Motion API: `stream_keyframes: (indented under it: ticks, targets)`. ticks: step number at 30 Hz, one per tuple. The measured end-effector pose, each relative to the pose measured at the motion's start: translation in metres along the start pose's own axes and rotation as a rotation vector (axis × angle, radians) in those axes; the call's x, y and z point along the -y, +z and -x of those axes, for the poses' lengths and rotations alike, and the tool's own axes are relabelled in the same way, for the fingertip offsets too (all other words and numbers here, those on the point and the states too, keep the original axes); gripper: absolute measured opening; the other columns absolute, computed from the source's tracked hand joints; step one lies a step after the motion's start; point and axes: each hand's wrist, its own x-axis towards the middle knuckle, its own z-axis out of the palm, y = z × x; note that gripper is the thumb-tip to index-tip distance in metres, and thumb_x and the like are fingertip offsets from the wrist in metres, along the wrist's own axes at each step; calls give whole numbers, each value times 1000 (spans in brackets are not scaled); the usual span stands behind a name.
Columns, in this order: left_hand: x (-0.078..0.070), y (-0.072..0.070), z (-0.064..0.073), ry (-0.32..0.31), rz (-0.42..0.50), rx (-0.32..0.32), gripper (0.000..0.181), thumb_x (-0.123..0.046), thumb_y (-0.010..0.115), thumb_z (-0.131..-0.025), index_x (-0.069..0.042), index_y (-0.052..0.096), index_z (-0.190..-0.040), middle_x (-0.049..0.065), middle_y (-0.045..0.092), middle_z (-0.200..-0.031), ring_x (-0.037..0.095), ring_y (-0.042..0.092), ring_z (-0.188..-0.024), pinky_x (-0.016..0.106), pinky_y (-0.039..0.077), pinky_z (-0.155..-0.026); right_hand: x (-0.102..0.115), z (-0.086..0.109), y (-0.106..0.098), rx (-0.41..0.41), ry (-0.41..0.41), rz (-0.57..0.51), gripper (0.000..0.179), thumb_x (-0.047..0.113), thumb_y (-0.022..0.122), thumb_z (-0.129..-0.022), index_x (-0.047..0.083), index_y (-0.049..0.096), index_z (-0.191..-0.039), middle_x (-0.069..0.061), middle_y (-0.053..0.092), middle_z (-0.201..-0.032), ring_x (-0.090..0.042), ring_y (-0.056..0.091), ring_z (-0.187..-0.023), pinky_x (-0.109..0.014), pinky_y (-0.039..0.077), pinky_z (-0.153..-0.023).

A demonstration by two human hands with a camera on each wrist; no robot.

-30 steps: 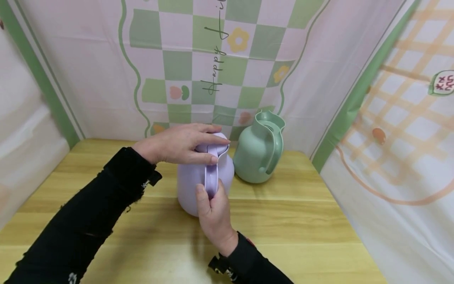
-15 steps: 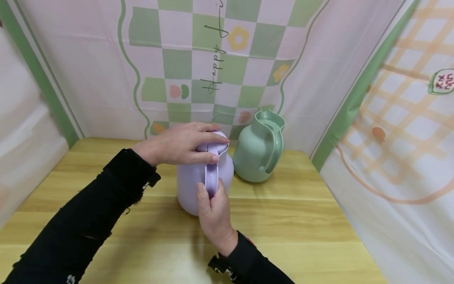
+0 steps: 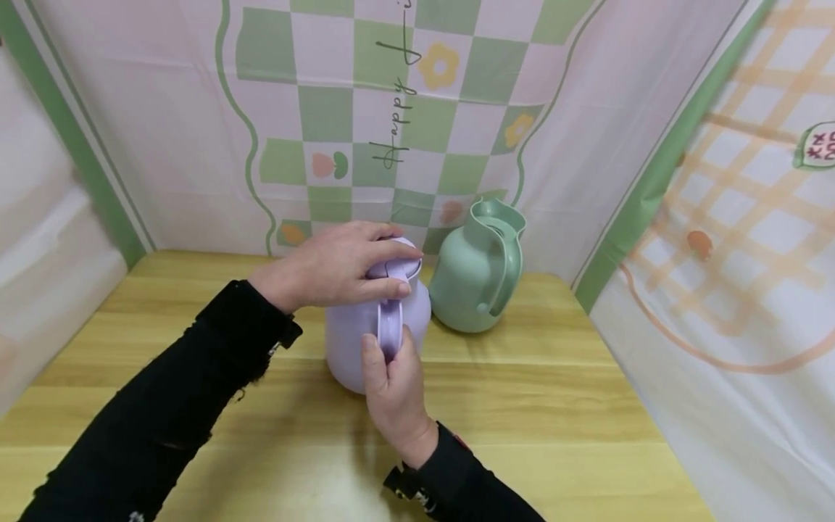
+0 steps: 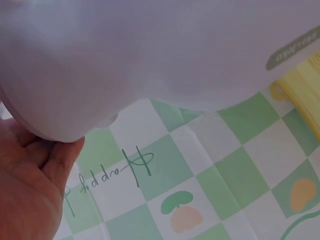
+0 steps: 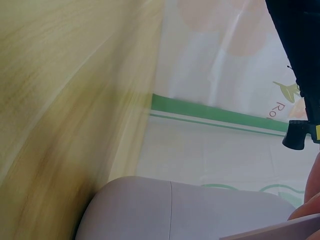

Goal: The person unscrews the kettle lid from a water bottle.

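Observation:
A lilac vacuum jug (image 3: 349, 348) stands upright on the table, its handle facing the person. My left hand (image 3: 333, 268) lies over its lid (image 3: 398, 270), thumb on the near side by the top of the handle and fingers across to the far side. In the left wrist view, fingertips (image 4: 72, 145) of that hand bend against the jug's upper rim. My right hand (image 3: 399, 399) grips the lower part of the handle (image 3: 390, 326), with the thumb along its left side. Much of the lid is hidden under the left hand.
A green vacuum jug (image 3: 466, 279) stands just behind and to the right of the lilac one, its handle toward the front right. The light wood table (image 3: 541, 406) backs onto a checked, printed cloth (image 3: 326, 116). White printed cloths rise at both sides.
My left hand shifts slightly to the right over the lid, its thumb moving a little right. The lid appears to turn slightly with it. My right hand keeps its grip on the handle.

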Motion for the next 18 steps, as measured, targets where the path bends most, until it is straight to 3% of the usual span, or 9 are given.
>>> stream_keyframes:
  ticks: [10, 18]
  targets:
    - [-11, 3, -1, -69, -39, -25, 54, -61, 63, -97, -28, 68, -140, 14, 61, -145, 33, 61, -127, 48, 49, -105, 1, 3, -2, -19, -11, 33, 20, 8, 52, -106, -5, 53, -121, -9, 54, -91, -13, 52, -81, -28, 45, -67]
    - [-17, 4, -1, -105, -58, -52, 56, -63, 61, -97, -26, 69, -138, 13, 64, -141, 32, 60, -128, 48, 47, -106, 1, 2, -2, -9, -6, 4, 22, 8, 52, -107, -4, 53, -126, -11, 60, -102, -16, 57, -91, -29, 49, -74]
